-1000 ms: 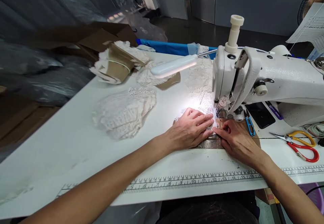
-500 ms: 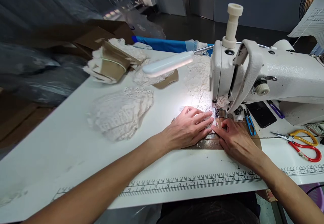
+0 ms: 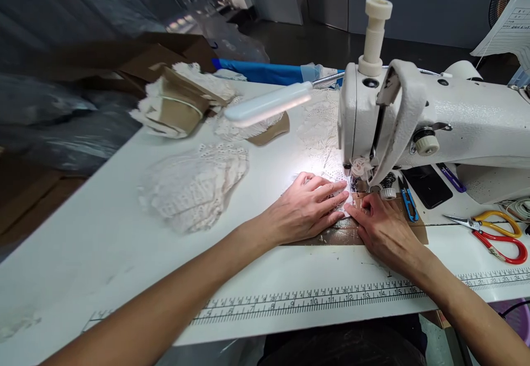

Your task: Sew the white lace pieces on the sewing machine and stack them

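Note:
White lace fabric point(image 3: 327, 156) runs from behind the sewing machine point(image 3: 418, 117) to the area beside its needle. My left hand point(image 3: 308, 208) lies flat on the lace just left of the presser foot, fingers stretched out and pointing right. Close in front of the foot, my right hand point(image 3: 379, 219) has its fingers curled, with thumb and forefinger at the edge of the lace. Both hands rest over a brown plate point(image 3: 335, 237) set into the table. Some lace is hidden under my left palm, and the needle tip is hard to make out.
Left stand a lace pile point(image 3: 199, 186) and a banded lace bundle point(image 3: 184, 106). A lamp point(image 3: 269, 104) reaches in from behind. Blue thread snips point(image 3: 409, 200), a black phone point(image 3: 428, 185) and red-and-yellow scissors point(image 3: 492, 231) lie right. A printed ruler point(image 3: 314, 302) follows the front edge.
The view has shifted slightly, so the machine sits a little further left in it. Both hands keep nearly the same place and pose on the lace.

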A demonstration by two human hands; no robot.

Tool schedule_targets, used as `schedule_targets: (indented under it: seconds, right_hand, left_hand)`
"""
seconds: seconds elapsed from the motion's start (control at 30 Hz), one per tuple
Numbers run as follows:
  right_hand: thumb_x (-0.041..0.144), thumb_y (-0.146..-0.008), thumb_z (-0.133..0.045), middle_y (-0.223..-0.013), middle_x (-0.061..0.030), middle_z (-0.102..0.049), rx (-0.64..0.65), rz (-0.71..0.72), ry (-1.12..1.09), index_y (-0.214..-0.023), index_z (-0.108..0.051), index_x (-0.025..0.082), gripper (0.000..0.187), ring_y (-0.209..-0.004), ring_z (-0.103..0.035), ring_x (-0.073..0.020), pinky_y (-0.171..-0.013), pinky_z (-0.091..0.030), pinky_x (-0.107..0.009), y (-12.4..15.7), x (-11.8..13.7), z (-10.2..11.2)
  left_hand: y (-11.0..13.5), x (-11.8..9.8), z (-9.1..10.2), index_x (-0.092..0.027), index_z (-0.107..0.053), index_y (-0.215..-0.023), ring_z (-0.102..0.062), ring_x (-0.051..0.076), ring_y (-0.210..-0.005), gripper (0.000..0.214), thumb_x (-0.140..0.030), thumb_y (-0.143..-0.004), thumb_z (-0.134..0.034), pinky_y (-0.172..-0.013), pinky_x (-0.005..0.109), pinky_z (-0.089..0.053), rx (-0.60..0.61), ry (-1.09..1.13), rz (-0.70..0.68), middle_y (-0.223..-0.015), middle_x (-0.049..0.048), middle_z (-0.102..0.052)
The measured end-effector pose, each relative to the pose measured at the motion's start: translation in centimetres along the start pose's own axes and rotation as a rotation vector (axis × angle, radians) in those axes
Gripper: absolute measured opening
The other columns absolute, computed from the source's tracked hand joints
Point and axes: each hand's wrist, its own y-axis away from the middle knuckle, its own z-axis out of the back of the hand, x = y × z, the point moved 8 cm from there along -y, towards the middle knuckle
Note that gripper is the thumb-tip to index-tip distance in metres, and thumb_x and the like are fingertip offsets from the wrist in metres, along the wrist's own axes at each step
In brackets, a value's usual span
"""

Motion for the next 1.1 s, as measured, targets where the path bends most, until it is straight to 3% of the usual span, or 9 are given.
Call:
schedule_targets:
  seconds: [0.2, 0.4, 0.87, 1.1]
  right_hand:
    - [0.010, -0.087, -0.053, -0.114, -0.0127, -0.053, -0.011, -0.005, -0.035, -0.128, -0.056, 0.023, 0.044, -0.097, -0.052, -0.0259, -0.081, -0.050, -0.042, 0.1, -0.4, -0.2]
    - [0.008, -0.084, -0.053, -0.112, -0.0122, -0.053, -0.056, 0.007, -0.064, -0.128, -0.058, 0.023, 0.046, -0.096, -0.053, -0.0257, -0.079, -0.051, -0.041, 0.2, -0.5, -0.2]
    - [0.011, -0.089, -0.047, -0.101, -0.0101, -0.055, -0.165, 0.023, -0.148, -0.124, -0.067, 0.020, 0.041, -0.083, -0.056, -0.0198, -0.079, -0.055, -0.037, 0.2, -1.3, 0.6]
    - [0.010, -0.088, -0.048, -0.102, -0.0098, -0.056, -0.165, 0.003, -0.201, -0.122, -0.069, 0.021, 0.041, -0.083, -0.058, -0.0203, -0.081, -0.056, -0.040, 0.3, -1.8, 0.6]
  left_hand:
    - [0.0, 0.2, -0.3, -0.016, -0.061, -0.119, -0.059, 0.024, -0.093, 0.034, -0.033, -0.104, -0.036, -0.076, 0.039, -0.040, 0.056, 0.013, 0.018, -0.125, 0.0135, -0.065]
    - [-0.1, 0.1, -0.2, -0.014, -0.062, -0.115, -0.059, 0.024, -0.090, 0.036, -0.035, -0.104, -0.035, -0.076, 0.040, -0.041, 0.068, 0.035, 0.029, -0.118, 0.0141, -0.067]
    - [-0.1, 0.8, -1.0, -0.018, -0.064, -0.115, -0.062, 0.022, -0.098, 0.039, -0.043, -0.104, -0.035, -0.085, 0.040, -0.042, 0.028, 0.093, -0.028, -0.128, 0.0100, -0.065]
    - [-0.3, 0.2, -0.9, -0.017, -0.064, -0.112, -0.060, 0.022, -0.087, 0.038, -0.043, -0.103, -0.037, -0.076, 0.038, -0.041, 0.014, 0.000, 0.043, -0.121, 0.0102, -0.067]
